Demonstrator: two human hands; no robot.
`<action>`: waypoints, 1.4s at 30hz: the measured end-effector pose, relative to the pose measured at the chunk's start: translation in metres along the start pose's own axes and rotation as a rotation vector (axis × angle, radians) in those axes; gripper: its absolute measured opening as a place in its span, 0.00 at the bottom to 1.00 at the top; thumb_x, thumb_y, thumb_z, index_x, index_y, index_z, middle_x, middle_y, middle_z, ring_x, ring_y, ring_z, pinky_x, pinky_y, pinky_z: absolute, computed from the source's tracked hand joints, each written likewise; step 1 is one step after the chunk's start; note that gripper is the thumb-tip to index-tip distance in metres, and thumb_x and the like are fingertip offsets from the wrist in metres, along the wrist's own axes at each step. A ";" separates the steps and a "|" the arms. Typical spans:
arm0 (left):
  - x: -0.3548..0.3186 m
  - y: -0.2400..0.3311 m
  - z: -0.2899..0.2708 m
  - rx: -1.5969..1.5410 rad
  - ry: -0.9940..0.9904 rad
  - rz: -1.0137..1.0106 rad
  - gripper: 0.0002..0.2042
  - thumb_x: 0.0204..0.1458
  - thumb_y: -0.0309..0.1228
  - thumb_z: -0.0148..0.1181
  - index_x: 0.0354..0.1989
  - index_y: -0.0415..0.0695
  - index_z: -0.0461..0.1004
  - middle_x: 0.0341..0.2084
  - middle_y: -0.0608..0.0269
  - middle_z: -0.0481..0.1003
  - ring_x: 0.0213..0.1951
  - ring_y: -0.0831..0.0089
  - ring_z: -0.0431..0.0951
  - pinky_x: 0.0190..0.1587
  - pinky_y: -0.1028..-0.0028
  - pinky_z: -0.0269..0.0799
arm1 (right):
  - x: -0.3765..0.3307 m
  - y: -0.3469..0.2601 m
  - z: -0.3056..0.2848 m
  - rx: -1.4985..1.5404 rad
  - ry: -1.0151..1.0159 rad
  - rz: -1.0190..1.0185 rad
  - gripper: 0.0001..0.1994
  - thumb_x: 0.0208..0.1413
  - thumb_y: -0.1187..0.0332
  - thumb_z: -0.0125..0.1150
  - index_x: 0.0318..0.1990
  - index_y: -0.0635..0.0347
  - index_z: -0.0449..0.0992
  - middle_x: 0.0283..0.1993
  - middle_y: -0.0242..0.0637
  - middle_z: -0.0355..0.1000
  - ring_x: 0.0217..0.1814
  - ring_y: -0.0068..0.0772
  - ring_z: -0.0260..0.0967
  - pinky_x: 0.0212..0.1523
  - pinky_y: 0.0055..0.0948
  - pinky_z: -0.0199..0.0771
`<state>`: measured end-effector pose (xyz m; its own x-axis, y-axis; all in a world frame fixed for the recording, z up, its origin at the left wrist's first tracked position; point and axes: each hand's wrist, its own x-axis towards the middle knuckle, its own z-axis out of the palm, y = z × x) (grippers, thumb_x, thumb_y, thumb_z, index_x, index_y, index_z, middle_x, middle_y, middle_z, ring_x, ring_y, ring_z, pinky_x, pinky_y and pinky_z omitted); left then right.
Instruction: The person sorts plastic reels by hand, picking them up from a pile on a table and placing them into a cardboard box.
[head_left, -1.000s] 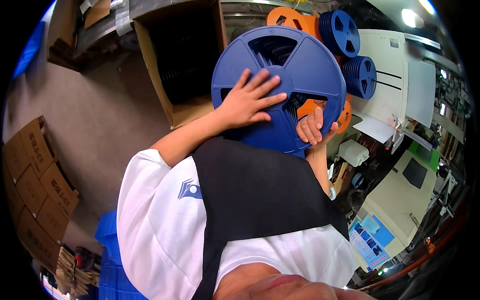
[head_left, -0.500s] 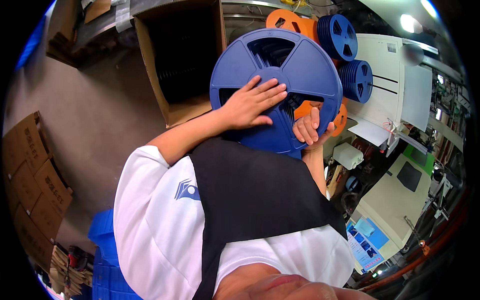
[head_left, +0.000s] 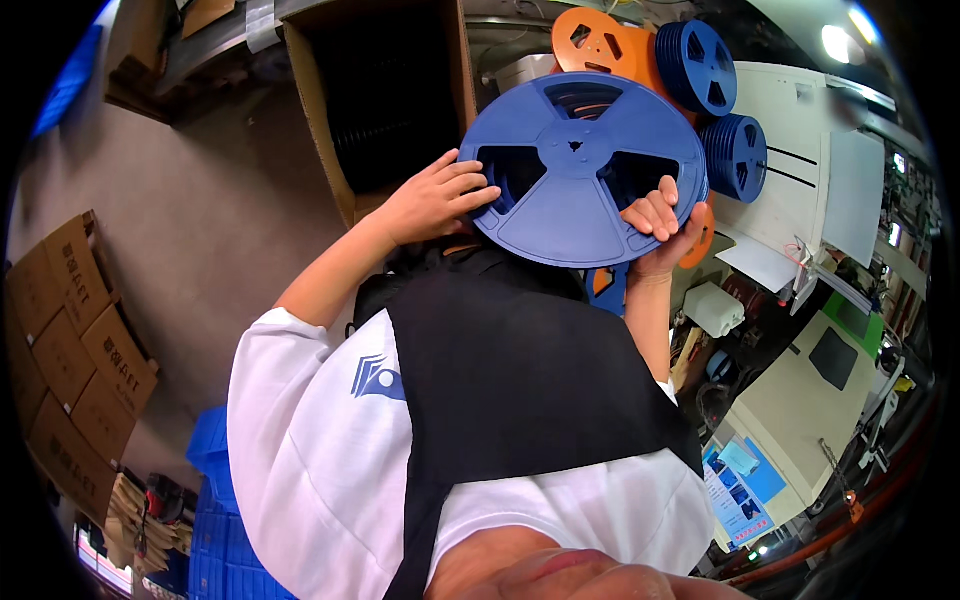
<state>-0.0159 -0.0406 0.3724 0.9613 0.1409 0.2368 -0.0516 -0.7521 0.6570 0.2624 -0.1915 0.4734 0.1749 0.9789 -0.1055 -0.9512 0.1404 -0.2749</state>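
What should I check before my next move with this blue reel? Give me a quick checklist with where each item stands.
1. Right hand holding the blue reel: ok, its fingers grip the right side.
2. Left hand touching the reel: ok, it lies on the left side.
3. Left hand's grip firm: cannot tell, its thumb is out of sight.
4. Hub uncovered: ok, neither hand lies over it.
5. Cardboard box open: ok, its mouth is uncovered.
6. Box's inside easy to see: not ok, mostly too dark to make out.
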 end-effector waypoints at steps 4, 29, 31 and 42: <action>0.000 0.002 0.003 -0.076 0.139 -0.049 0.23 0.37 0.19 0.59 0.47 0.44 0.69 0.45 0.56 0.70 0.51 0.57 0.70 0.49 0.67 0.71 | 0.020 -0.003 0.015 -0.127 0.237 -0.019 0.25 0.56 0.51 0.54 0.48 0.66 0.64 0.29 0.32 0.65 0.32 0.26 0.63 0.43 0.33 0.66; -0.069 -0.003 -0.001 -1.710 0.872 -0.764 0.13 0.57 0.29 0.51 0.49 0.42 0.65 0.38 0.60 0.74 0.45 0.61 0.76 0.46 0.60 0.76 | -0.011 -0.012 -0.022 -0.277 0.438 0.069 0.13 0.59 0.60 0.49 0.42 0.61 0.68 0.22 0.27 0.57 0.25 0.21 0.55 0.34 0.25 0.62; -0.074 -0.004 -0.004 -1.589 0.932 -0.915 0.12 0.57 0.27 0.49 0.49 0.41 0.65 0.37 0.59 0.74 0.44 0.62 0.77 0.46 0.62 0.76 | -0.013 -0.012 -0.024 -0.275 0.446 0.063 0.13 0.59 0.60 0.49 0.42 0.61 0.68 0.22 0.28 0.57 0.25 0.21 0.55 0.34 0.25 0.63; -0.102 -0.147 0.069 -0.557 1.097 -1.368 0.08 0.51 0.20 0.50 0.39 0.38 0.71 0.27 0.61 0.74 0.26 0.74 0.76 0.30 0.76 0.71 | -0.020 -0.010 -0.028 -0.353 0.507 0.042 0.12 0.59 0.60 0.49 0.41 0.60 0.68 0.23 0.28 0.58 0.25 0.23 0.56 0.35 0.26 0.65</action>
<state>-0.0873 0.0111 0.2028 -0.1738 0.8766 -0.4487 0.2290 0.4791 0.8474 0.2754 -0.2164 0.4514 0.3205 0.7780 -0.5403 -0.8337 -0.0391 -0.5509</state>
